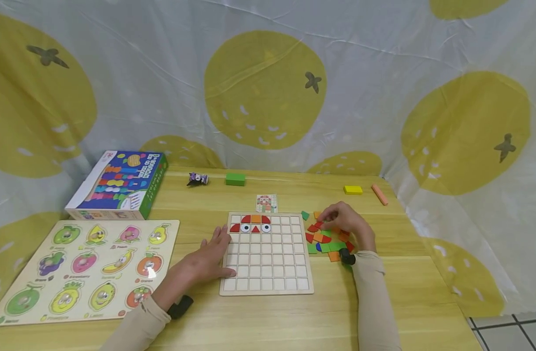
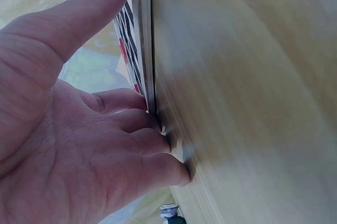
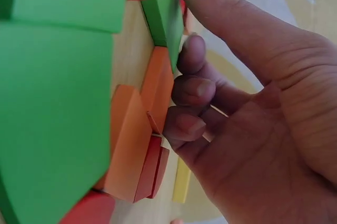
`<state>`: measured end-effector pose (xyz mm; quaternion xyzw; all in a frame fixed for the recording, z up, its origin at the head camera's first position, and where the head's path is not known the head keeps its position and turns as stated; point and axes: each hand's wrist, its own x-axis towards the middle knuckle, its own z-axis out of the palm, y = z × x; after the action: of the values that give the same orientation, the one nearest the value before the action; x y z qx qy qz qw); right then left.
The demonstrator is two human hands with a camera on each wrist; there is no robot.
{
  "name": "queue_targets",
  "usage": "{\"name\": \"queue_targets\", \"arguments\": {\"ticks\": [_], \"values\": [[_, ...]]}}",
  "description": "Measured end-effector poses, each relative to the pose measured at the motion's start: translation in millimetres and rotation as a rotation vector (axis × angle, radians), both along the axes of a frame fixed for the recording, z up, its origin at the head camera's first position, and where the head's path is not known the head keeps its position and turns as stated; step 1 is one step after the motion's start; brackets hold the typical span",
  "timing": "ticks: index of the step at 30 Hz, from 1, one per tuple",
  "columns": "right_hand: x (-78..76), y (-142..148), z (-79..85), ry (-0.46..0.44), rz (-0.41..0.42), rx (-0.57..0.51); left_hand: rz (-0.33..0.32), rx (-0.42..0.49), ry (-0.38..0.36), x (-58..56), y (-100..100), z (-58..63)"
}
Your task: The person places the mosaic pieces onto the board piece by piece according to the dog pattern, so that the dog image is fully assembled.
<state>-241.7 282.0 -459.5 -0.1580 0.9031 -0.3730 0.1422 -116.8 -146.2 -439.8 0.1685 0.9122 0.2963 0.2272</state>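
Note:
A wooden grid board [image 1: 268, 287] lies flat on the table. Its upper left cells hold red curved pieces [image 1: 235, 228], an orange square [image 1: 256, 219], a red triangle [image 1: 256, 229] and two white eye pieces [image 1: 245, 228]. My left hand [image 1: 208, 256] rests along the board's left edge, fingers spread, thumb near its lower left. My right hand [image 1: 344, 218] is over a pile of red, green, orange and blue pieces [image 1: 325, 247], fingers bent and fingertips down at a red piece [image 1: 319, 225]. Whether it pinches a piece is unclear. Green pieces [image 3: 58, 103] loom close in the right wrist view.
A picture card [image 1: 267, 203] lies behind the board. A fruit puzzle board [image 1: 79, 273] and a toy box [image 1: 119, 185] occupy the left. Along the back are a small figurine [image 1: 198, 179], a green block [image 1: 235, 180], a yellow block [image 1: 353, 190] and an orange stick [image 1: 379, 194].

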Motion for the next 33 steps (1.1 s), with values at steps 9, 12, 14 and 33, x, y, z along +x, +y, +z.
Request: {"name": "queue_targets", "arguments": {"ticks": [9, 12, 14, 33], "values": [[0.2, -4, 2.3, -0.033, -0.025, 0.035, -0.006, 0.007, 0.011, 1.2, -1, 0.8], [1.2, -5, 4.4, -0.038, -0.024, 0.043, -0.008, 0.006, 0.014, 1.4, -1, 0.6], [2.1, -5, 6.0, -0.036, -0.029, 0.05, -0.008, 0.005, 0.016, 1.4, -1, 0.6], [0.9, -14, 6.2, 0.012, 0.008, -0.102, -0.003, -0.004, 0.011, 0.5, -1, 0.1]]}}
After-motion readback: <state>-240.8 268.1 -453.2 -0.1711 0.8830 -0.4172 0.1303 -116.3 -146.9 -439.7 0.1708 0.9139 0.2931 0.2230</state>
